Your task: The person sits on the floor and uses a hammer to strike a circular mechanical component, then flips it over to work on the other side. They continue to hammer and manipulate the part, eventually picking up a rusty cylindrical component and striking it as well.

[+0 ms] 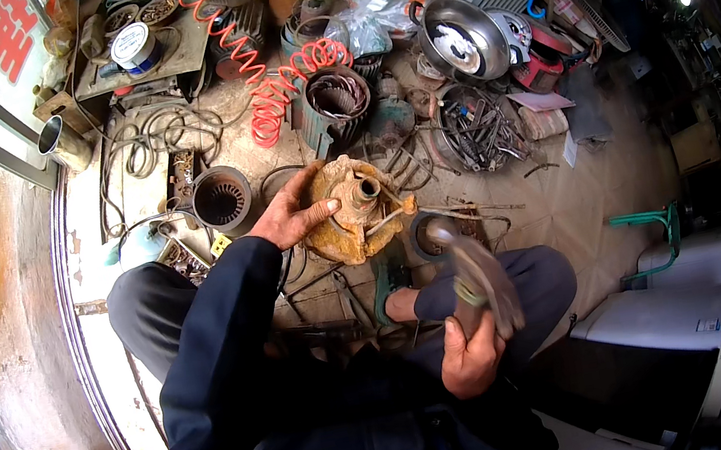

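Note:
My left hand point(288, 220) grips the left rim of a rusty, yellow-brown round metal cover point(339, 240), thumb on its face. A short hollow hub point(365, 190) stands up from the cover, and a thin bar with an orange-rusted end point(409, 205) juts out at its right. My right hand point(472, 359) is closed around the handle of a hammer point(488, 285), held apart from the cover, to its lower right. The hammer's head is smeared by motion. Pliers point(353, 303) lie on the floor below the cover.
Beyond my hands stand a motor housing with windings point(338, 100), a smaller stator ring point(223, 198) and a red coiled hose point(269, 107). A bowl of tools point(482, 124) and a steel pan point(467, 35) sit farther right. A green metal frame point(656, 223) is at the right.

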`<state>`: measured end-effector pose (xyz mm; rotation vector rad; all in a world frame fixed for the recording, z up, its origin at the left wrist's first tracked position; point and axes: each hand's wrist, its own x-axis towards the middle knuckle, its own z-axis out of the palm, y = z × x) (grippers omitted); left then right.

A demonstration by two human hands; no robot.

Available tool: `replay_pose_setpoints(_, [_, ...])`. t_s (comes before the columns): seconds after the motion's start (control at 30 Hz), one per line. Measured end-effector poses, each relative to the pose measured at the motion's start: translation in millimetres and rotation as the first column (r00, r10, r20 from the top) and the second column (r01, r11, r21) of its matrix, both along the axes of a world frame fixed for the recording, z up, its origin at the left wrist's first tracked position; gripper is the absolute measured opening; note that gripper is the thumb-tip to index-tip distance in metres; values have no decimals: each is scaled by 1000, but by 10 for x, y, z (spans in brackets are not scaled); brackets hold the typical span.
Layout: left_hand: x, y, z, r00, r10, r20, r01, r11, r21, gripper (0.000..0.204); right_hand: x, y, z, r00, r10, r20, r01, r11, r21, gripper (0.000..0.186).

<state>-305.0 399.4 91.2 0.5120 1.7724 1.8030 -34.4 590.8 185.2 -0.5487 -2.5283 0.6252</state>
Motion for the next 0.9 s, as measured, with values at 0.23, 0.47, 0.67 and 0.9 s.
replay_pose_setpoints(0.23, [7,-41,-46,999,16,39,-19,998,61,86,-235,59,115,796,157,584,-95,986,-135,32])
replay_pose_setpoints(0.47, [447,158,-363,930,367,17,-367,930,14,132,-587,-236,569,933,278,230,-215,940,-266,27])
replay_pose_setpoints(0.67, [725,364,-541,839,515,178,-542,822,176,123,-1045,-533,566,941,333,55,-324,936,-135,28])
replay_pose_setpoints(0.9, [764,341,-724,849,525,59,-528,848,46,119,-1420,-631,346,696,330,638,-372,925,-72,28])
